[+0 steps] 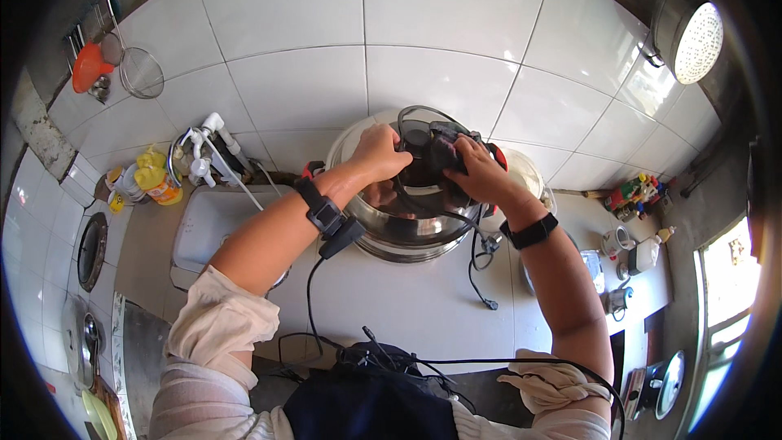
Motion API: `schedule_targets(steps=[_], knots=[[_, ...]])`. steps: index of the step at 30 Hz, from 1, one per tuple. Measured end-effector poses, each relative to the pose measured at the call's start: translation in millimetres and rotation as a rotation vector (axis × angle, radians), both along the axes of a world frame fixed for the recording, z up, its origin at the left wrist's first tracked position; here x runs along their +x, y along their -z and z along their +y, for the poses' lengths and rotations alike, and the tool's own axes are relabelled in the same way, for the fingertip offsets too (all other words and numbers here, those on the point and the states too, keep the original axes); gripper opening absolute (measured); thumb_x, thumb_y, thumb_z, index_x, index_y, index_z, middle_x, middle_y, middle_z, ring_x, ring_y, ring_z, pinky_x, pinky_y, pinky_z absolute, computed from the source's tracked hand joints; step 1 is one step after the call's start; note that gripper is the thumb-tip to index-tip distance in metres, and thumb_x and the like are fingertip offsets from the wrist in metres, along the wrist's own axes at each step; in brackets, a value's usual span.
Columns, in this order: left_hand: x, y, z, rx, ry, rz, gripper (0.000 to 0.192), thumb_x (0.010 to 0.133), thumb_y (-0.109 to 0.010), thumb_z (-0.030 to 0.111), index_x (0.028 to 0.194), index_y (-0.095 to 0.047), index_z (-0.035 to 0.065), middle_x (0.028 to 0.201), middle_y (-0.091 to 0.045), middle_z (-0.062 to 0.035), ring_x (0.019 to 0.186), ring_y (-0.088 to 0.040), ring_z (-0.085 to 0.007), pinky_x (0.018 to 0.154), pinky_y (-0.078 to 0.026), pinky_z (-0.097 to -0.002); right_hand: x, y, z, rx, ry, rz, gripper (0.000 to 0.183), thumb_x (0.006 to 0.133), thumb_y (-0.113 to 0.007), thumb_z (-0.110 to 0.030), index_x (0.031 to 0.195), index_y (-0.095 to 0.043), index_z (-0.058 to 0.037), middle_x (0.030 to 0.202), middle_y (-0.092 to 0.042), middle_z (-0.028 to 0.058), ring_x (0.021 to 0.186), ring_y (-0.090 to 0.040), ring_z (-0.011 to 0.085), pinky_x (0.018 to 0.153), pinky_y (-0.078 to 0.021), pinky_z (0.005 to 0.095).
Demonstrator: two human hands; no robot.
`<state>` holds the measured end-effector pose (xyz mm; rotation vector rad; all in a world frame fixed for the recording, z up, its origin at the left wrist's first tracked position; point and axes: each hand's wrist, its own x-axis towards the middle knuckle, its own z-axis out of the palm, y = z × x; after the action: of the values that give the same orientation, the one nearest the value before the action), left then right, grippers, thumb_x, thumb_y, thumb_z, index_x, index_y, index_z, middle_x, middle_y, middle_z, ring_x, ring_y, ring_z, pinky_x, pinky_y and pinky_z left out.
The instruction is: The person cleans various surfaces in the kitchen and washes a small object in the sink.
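Observation:
A large steel pot with a lid (421, 226) and red-and-black side handles stands on the counter against the tiled wall. Above the lid, my left hand (382, 150) has its fingers curled round a black cable (408, 111) that loops over the pot. My right hand (479, 168) grips a dark cloth (444, 150) beside the lid's black knob (416, 139); the cloth's full shape is hidden by my fingers. From the cable bundle, a black plug (490, 304) hangs down onto the counter in front of the pot, at its right.
Left of the pot are a white sink (201, 229), a white tap (200, 168) and a yellow bottle (164, 186). Behind the pot's right side sits a pale round container (519, 171). Further right stand a mug (614, 239) and a soap bottle (644, 256).

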<state>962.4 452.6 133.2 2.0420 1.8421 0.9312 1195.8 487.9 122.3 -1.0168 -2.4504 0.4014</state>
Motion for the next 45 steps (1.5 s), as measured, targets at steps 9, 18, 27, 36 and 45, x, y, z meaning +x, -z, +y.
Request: schedule_targets(steps=[9,18,27,36,45], knots=[[21,2,13,0.339,0.358,-0.007,0.032,0.070,-0.075,0.026,0.094,-0.058,0.0127,0.126,-0.044,-0.0250,0.121,-0.039,-0.0438,0.101,-0.033,-0.0523,-37,-24,75,-0.126,-0.197,-0.046,0.053,0.079,-0.067,-0.020,0.126,-0.046,-0.0085,0.118,-0.058,0.0193,0.113,-0.054,0.0354,0.094,-0.0434,0.0424],[30,-1,13,-0.198,0.280,0.188,0.073,0.087,-0.056,0.048,0.137,-0.030,0.0015,0.150,-0.006,-0.0317,0.141,-0.007,-0.0426,0.112,-0.014,-0.0489,-42,-17,100,-0.187,-0.225,-0.132,0.052,0.083,-0.059,-0.013,0.133,-0.045,-0.0120,0.122,-0.057,0.0178,0.115,-0.053,0.0332,0.096,-0.0429,0.0387],[37,-18,19,-0.404,0.280,0.241,0.107,0.084,-0.025,0.078,0.145,-0.006,-0.0079,0.152,-0.004,-0.0276,0.143,-0.001,-0.0378,0.112,-0.010,-0.0546,27,30,-8,-0.021,0.239,0.283,0.042,0.085,-0.061,-0.019,0.124,-0.049,-0.0057,0.116,-0.053,0.0259,0.106,-0.054,0.0434,0.090,-0.0450,0.0446],[41,-18,11,-0.390,0.259,0.295,0.102,0.086,-0.032,0.072,0.146,-0.004,-0.0041,0.152,-0.003,-0.0266,0.143,-0.001,-0.0360,0.112,-0.009,-0.0526,40,36,-101,0.023,0.282,0.414,0.046,0.068,-0.054,0.008,0.112,-0.062,-0.0048,0.119,-0.055,0.0245,0.109,-0.055,0.0403,0.095,-0.0447,0.0400],[42,-22,-36,-0.112,0.176,0.598,0.110,0.075,-0.059,0.063,0.143,-0.013,-0.0095,0.151,-0.008,-0.0284,0.143,-0.002,-0.0393,0.114,-0.005,-0.0488,69,-68,-82,0.519,0.644,0.104,0.039,0.068,-0.057,0.004,0.104,-0.064,-0.0099,0.103,-0.060,0.0180,0.092,-0.058,0.0392,0.082,-0.0485,0.0439]])
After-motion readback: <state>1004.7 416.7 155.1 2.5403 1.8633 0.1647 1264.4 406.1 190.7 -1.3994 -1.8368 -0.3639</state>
